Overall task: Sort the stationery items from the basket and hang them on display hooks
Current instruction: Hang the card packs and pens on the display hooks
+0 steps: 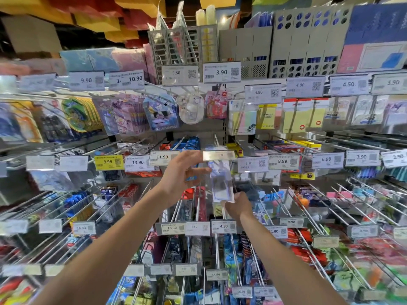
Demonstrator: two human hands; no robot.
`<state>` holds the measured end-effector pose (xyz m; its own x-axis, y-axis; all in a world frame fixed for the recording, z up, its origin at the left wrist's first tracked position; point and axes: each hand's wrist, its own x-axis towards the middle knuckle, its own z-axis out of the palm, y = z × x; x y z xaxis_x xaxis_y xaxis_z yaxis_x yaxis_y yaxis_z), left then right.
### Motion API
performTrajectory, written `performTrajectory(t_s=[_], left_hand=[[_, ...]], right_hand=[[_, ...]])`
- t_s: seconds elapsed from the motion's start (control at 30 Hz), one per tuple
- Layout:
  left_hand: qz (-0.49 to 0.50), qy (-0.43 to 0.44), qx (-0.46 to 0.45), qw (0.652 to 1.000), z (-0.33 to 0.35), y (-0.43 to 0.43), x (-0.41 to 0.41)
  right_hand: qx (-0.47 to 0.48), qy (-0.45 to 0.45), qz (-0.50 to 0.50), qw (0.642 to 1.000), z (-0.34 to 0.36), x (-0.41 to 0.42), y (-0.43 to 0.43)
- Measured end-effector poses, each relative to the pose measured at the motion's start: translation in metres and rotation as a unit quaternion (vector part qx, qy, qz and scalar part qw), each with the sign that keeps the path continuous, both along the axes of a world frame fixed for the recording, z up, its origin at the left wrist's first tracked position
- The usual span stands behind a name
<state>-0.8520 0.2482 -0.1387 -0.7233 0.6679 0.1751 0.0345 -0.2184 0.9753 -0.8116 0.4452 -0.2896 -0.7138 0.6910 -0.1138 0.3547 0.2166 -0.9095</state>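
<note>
Pegboard wall (224, 128) fills the view, hung with rows of long metal hooks (330, 208) carrying packaged stationery; edges of the view are blurred.

Grey file racks (306, 40) stand along the top shelf, above the first row of price tags.

Yellow sticky-note pads (304, 115) hang upper right, under the 4.90 tag.

Both bare forearms reach up from the bottom of the view toward the middle row.

Left hand (182, 172) is raised just right of the 11.90 tag (161, 158). Fingers are curled, thumb laid across the upper left edge of a clear packet (221, 183), pinching it there. Upper fingertips sit at the left end of a shiny tag strip (219, 155); contact with it cannot be told through the blur.

Right hand (239, 206) is lower, fingers bent, nipping the packet's bottom edge.

Packet: transparent, upright, slightly tilted, something dark inside, held between the two hands in front of the middle row. Its top lies right under the shiny strip, left of the 2.90 tag (252, 164). Whether its top is on a hook cannot be told.
</note>
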Motion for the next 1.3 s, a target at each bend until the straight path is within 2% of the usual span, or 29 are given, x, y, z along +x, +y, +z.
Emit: performTrajectory(t_s=[0.1, 0.23, 0.33, 0.53, 0.7, 0.8, 0.9, 1.03, 1.13, 1.3], left_hand=[[0.024, 0.089, -0.044, 0.995, -0.021, 0.003, 0.004], [0.061, 0.154, -0.127, 0.978, -0.051, 0.009, 0.005], [0.111, 0.225, -0.213, 0.944, -0.066, 0.01, 0.01], [0.115, 0.323, -0.354, 0.87, -0.102, -0.02, 0.032], [0.114, 0.231, -0.41, 0.875, -0.145, -0.074, 0.065], [0.139, 0.207, -0.434, 0.866, -0.166, -0.12, 0.085], [0.173, 0.163, -0.43, 0.871, -0.182, -0.174, 0.121], [0.246, 0.128, -0.474, 0.836, -0.207, -0.261, 0.193], [0.279, 0.084, -0.497, 0.817, -0.219, -0.326, 0.255], [0.38, -0.037, -0.533, 0.755, -0.242, -0.429, 0.386]], right_hand=[[0.081, 0.007, -0.003, 0.997, 0.0, 0.014, 0.003], [0.172, 0.101, 0.058, 0.978, 0.005, 0.039, 0.002], [0.197, 0.099, 0.123, 0.968, 0.007, 0.057, 0.0], [0.228, 0.088, 0.233, 0.941, 0.008, 0.086, -0.018], [0.238, 0.033, 0.343, 0.908, -0.002, 0.102, -0.053], [0.27, 0.0, 0.406, 0.873, -0.011, 0.103, -0.085], [0.29, -0.038, 0.455, 0.841, -0.021, 0.102, -0.132], [0.316, -0.032, 0.538, 0.781, -0.037, 0.116, -0.224], [0.302, -0.024, 0.585, 0.752, -0.044, 0.142, -0.299], [0.291, 0.007, 0.699, 0.653, -0.063, 0.218, -0.433]])
